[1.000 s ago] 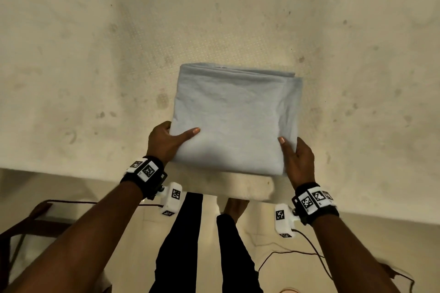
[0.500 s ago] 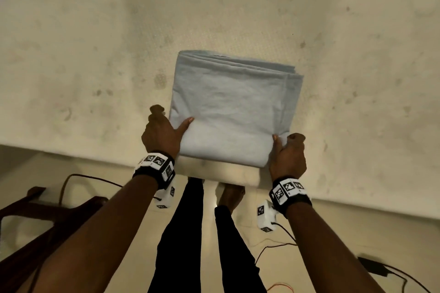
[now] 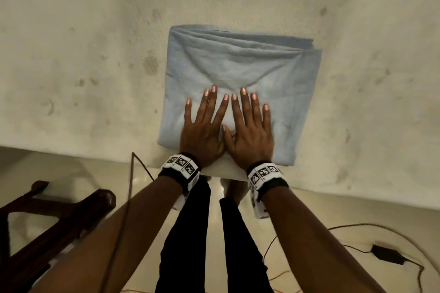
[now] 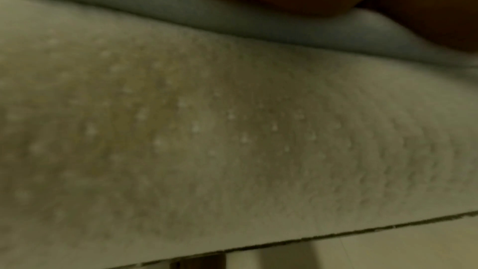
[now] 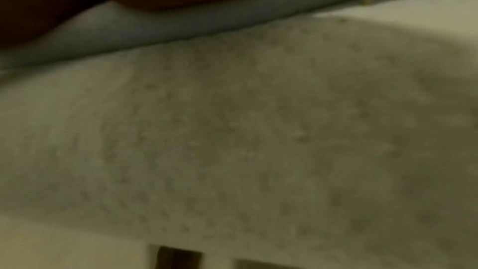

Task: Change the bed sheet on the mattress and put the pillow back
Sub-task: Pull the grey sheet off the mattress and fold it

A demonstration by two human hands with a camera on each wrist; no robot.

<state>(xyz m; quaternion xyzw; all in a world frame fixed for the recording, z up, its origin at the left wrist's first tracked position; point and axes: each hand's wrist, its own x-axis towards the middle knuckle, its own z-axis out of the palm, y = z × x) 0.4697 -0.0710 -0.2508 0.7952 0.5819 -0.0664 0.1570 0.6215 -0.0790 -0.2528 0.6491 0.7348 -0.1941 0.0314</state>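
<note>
A folded light-blue bed sheet lies on the bare, stained cream mattress, close to its near edge. My left hand and right hand lie flat side by side on the sheet's near half, fingers straight and spread, pressing down. Both wrist views are blurred: each shows the heel of a palm on the sheet's edge above the dimpled mattress side. No pillow is in view.
A dark wooden chair frame stands on the floor at the lower left. Cables and a black power adapter lie on the pale floor at the right. My legs in black trousers stand against the mattress edge.
Both hands let go of the sheet's near corners and moved onto its top, now pressing it flat. The sheet has come to rest on the mattress.
</note>
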